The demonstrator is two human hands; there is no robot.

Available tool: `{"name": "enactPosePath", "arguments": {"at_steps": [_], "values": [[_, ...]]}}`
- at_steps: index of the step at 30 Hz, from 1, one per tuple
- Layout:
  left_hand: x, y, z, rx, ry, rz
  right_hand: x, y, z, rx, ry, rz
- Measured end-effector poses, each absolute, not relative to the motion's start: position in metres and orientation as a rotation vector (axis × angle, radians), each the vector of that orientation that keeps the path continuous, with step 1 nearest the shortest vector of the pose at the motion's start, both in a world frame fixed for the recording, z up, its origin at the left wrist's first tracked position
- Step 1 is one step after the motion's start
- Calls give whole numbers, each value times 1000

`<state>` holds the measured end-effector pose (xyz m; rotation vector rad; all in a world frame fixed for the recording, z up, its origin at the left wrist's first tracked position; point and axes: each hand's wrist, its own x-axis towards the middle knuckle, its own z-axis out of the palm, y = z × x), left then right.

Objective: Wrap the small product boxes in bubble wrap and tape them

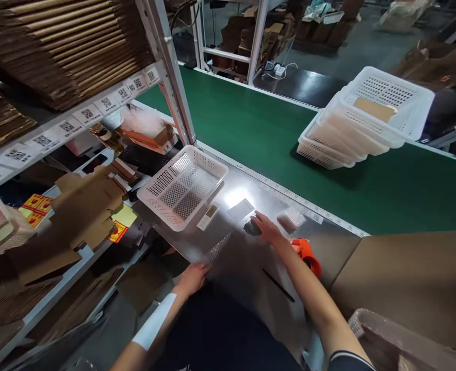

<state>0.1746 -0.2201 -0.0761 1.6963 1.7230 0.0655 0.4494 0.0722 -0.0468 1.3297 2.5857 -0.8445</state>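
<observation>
Bench (pixel 247 275) metal lies right in front of the person, and the left hand (pixel 194 278) is at its near edge. Its fingers are closed on the near end of some bubble wrap (pixel 217 250), which lies out across the metal; gripping it by that end seems to leave most of the sheet flat and uncovered. A pale strip (pixel 154 322) lies along the left forearm. To the right, a black stick (pixel 278 285) lies aslant on the bench, under nothing.

Farther on, the right hand (pixel 265 228) reaches out with its fingers bent low over a dark item (pixel 252 226). The item is small and dim here, so I cannot tell what it is, or whether the fingers grip it or only rest on it. It sits just beyond the wrap's far end, probably so that both hands can work close together. A white card (pixel 241 209) lies just beyond it. An orange tape dispenser (pixel 307 256) stands beside the right forearm, likely kept there for easy reach, with a clear-wrapped packet (pixel 291 220) near it.

On the left, a small box (pixel 208 216) lies by a white basket (pixel 183 188), which is set upright against the shelf post, perhaps to leave the middle free. Past the bench edge runs a green belt (pixel 231 113), bearing a leaning stack of baskets (pixel 352 126), nested presumably to save room.
</observation>
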Motion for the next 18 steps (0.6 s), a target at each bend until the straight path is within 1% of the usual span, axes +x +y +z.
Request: {"name": "enactPosePath", "arguments": {"at_steps": [4, 7, 9, 13, 18], "values": [[191, -205, -75, 1648, 1794, 126, 461, 78, -45, 1407, 2421, -896], [218, -164, -70, 1523, 1851, 270, 465, 84, -41, 1520, 2383, -964], [241, -129, -67, 1480, 1839, 316, 458, 82, -40, 1586, 2382, -952], [277, -75, -65, 1556, 1808, 202, 434, 66, -44, 1747, 2280, -846], [284, -63, -68, 1494, 1868, 211, 425, 50, -51, 1833, 2254, -868]]}}
